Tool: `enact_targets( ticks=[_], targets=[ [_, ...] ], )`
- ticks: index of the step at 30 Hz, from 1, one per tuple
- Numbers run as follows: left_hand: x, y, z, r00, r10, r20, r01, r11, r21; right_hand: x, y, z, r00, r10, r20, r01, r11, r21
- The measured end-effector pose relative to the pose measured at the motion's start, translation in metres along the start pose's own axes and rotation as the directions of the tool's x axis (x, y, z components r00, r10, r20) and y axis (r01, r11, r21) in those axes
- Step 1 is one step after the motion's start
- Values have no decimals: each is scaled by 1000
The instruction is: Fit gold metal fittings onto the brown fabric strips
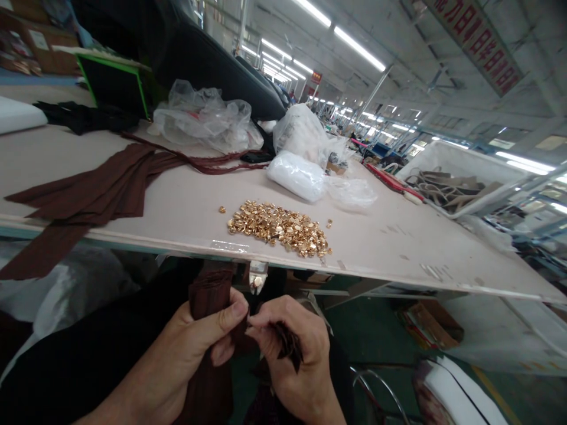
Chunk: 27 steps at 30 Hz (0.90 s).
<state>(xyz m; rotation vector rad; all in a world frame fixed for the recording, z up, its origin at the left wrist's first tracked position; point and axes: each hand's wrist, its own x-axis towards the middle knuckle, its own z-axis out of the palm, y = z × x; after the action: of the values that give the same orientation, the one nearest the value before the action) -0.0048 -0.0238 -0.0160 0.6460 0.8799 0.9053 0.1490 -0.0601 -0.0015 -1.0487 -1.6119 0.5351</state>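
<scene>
My left hand is closed around a bundle of dark brown fabric strips that hangs down in front of the table edge. Close beside it, my right hand pinches with thumb and forefinger, and a gathered bunch of brown strips is tucked in its curled fingers. Anything tiny between the two sets of fingertips is too small to make out. Just above the hands, a small metal clamp-like fixture at the table edge bears a gold piece. Behind it lies a pile of small gold metal fittings.
More brown strips lie at the table's left, some over the edge. Clear plastic bags stand behind the fittings. A white bin holding grey-brown straps sits at right. Below are a cardboard box and a metal-framed stool.
</scene>
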Motion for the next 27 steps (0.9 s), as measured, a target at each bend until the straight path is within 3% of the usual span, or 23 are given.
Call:
enact_targets(
  ticks=[2,3,6,11,14,17,21,24,27],
  targets=[
    [-1,-1,0,997,-75,0,75,994,-84,0,0,1,999,-33,-28,34,999,15],
    [-2,-3,0,995,-95,4,95,991,-96,1,-1,2,997,12,-74,-9,999,40],
    [-2,-9,-3,994,-113,5,113,988,-102,4,-2,6,945,281,-170,-246,948,202],
    [-1,-6,2,992,-125,-30,118,976,-184,6,0,14,841,538,-54,-470,777,418],
    [0,1,8,985,-161,-58,140,955,-262,2,8,21,748,661,59,-543,558,627],
    [1,5,9,980,-191,-56,169,948,-268,0,15,27,695,709,122,-539,402,740],
    [1,6,7,983,-182,10,181,966,-187,3,14,25,654,744,139,-541,331,773],
    [3,6,6,983,-181,-26,174,970,-172,7,11,24,612,777,149,-558,290,778],
    [6,5,5,985,-165,-49,157,979,-130,9,10,25,619,772,144,-552,298,779]
  ],
)
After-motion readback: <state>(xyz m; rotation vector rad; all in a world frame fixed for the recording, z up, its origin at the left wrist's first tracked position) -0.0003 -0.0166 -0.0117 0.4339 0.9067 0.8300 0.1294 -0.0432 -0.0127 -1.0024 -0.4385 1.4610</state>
